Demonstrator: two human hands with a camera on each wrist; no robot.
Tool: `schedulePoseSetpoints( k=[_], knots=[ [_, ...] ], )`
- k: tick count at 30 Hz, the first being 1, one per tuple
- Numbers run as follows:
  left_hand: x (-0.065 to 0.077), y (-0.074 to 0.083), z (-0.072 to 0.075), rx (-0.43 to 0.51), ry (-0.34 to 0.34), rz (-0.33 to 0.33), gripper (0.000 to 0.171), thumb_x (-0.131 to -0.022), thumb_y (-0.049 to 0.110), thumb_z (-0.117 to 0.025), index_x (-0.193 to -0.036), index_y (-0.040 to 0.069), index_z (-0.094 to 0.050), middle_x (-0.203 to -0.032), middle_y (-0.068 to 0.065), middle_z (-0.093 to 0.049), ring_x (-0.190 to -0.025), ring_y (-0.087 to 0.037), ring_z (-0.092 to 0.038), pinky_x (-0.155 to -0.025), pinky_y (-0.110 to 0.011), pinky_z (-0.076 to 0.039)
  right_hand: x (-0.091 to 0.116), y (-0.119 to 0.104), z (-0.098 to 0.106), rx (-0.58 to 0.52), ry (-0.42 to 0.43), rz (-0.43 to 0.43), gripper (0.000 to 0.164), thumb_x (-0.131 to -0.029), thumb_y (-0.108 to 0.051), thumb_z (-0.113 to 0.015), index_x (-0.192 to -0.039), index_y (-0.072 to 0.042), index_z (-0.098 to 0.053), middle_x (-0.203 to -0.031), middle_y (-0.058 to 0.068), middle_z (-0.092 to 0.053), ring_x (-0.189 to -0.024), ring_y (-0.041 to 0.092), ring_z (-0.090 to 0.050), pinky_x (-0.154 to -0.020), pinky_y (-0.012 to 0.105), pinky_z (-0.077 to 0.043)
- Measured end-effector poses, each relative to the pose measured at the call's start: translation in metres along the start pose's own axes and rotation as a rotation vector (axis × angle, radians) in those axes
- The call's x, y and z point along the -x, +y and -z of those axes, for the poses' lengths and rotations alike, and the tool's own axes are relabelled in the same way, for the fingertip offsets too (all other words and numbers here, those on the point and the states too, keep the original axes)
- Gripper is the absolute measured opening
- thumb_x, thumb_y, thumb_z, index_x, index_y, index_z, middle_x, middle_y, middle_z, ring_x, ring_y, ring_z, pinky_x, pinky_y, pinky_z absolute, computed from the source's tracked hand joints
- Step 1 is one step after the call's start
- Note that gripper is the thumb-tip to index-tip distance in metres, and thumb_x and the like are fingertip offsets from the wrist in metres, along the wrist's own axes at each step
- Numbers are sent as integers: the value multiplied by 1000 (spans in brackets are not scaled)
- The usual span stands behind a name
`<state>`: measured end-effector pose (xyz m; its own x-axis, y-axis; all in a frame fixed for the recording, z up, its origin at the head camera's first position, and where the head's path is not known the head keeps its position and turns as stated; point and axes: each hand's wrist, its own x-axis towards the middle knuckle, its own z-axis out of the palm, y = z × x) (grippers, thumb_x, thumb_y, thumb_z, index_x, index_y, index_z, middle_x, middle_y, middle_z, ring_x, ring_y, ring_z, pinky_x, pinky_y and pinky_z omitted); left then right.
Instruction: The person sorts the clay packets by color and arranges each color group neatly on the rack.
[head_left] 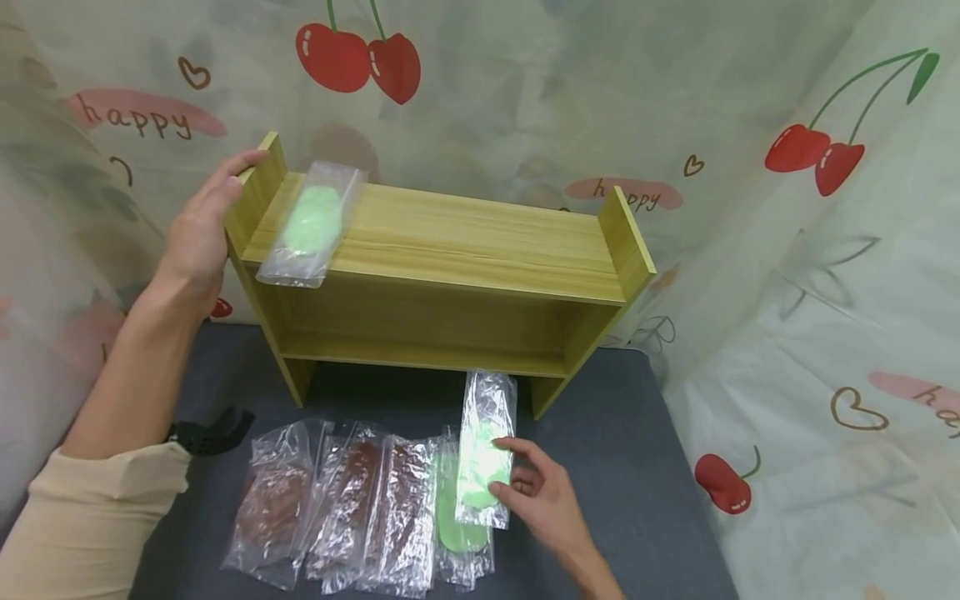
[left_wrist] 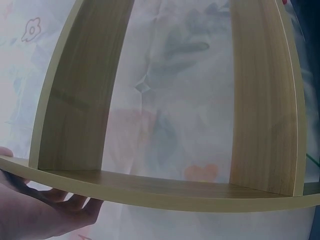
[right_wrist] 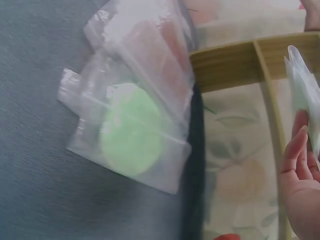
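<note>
My left hand [head_left: 197,237] grips the left side panel of a small wooden shelf [head_left: 480,237] near its top; in the left wrist view its fingers [left_wrist: 75,202] lie along the panel's outer side. With thumb and fingers, my right hand [head_left: 546,493] pinches a clear plastic bag [head_left: 486,408] holding a flat light-green piece. This bag is raised in front of the shelf's lower right, over another green-filled bag [head_left: 459,533]. A similar bag [head_left: 315,218] with a pale green piece lies on the shelf's upper board at the left, its near end overhanging the front edge.
Several clear bags with brown contents [head_left: 401,512] lie in a row on the dark grey table [head_left: 615,467], with a crumpled brown-filled bag [head_left: 272,504] at the left. A cherry-printed curtain [head_left: 480,100] hangs behind and beside the shelf.
</note>
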<state>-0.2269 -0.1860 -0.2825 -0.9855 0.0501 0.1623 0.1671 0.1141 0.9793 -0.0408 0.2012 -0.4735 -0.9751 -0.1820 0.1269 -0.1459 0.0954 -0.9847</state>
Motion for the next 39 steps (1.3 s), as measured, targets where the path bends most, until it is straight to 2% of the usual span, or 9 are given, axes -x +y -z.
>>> schedulePoseSetpoints(
  k=[2, 8, 19, 23, 27, 32, 39],
  knots=[
    [1, -1, 1, -22, 2, 1, 48, -109, 39, -19, -154, 35, -36, -163, 15, -16, -145, -6, -5, -117, -39, 6, -3, -6, 0, 10, -13, 18, 46, -87, 2, -73, -130, -2, -58, -123, 23, -57, -68, 6, -53, -61, 24, -49],
    [1, -2, 2, -14, 4, -2, 48, -109, 38, -19, -154, 35, -36, -163, 14, -16, -146, -6, -5, -117, -39, 6, -13, -22, -1, 15, -41, 59, 47, -87, 2, -73, -130, -2, -57, -126, 22, -56, -71, 8, -56, -64, 25, -50],
    [1, -2, 2, -15, 3, -10, 48, -109, 37, -19, -154, 32, -35, -163, 14, -15, -146, -5, 0, -116, -40, 11, -26, -50, -6, 63, -108, 219, 48, -85, 8, -73, -129, 0, -55, -126, 19, -57, -78, 12, -65, -68, 30, -54],
    [1, -2, 1, -7, -1, -7, 48, -109, 37, -19, -154, 33, -35, -163, 13, -15, -146, -5, -2, -116, -40, 10, -32, -64, -8, 79, -132, 265, 48, -84, 10, -73, -128, 1, -55, -125, 19, -58, -79, 13, -65, -66, 30, -53],
    [0, 0, -1, 17, -2, -9, 48, -109, 37, -20, -153, 33, -37, -162, 11, -18, -143, -8, -10, -116, -36, 2, -39, -79, -8, 93, -145, 309, 49, -84, 11, -73, -129, 1, -56, -124, 19, -59, -80, 17, -65, -67, 30, -54],
    [-1, 0, -1, 4, 1, -14, 48, -109, 36, -19, -154, 32, -36, -163, 11, -18, -145, -9, -9, -116, -38, 2, -47, -96, -10, 96, -172, 340, 50, -84, 11, -73, -130, 1, -55, -124, 19, -59, -83, 22, -65, -70, 31, -55],
    [-2, -1, -1, -19, 1, -6, 49, -109, 37, -18, -155, 32, -34, -163, 13, -14, -148, -9, -3, -117, -43, 6, -62, -120, -11, 120, -198, 357, 55, -82, 13, -72, -133, 1, -56, -124, 17, -60, -82, 18, -63, -67, 29, -53]
  ],
)
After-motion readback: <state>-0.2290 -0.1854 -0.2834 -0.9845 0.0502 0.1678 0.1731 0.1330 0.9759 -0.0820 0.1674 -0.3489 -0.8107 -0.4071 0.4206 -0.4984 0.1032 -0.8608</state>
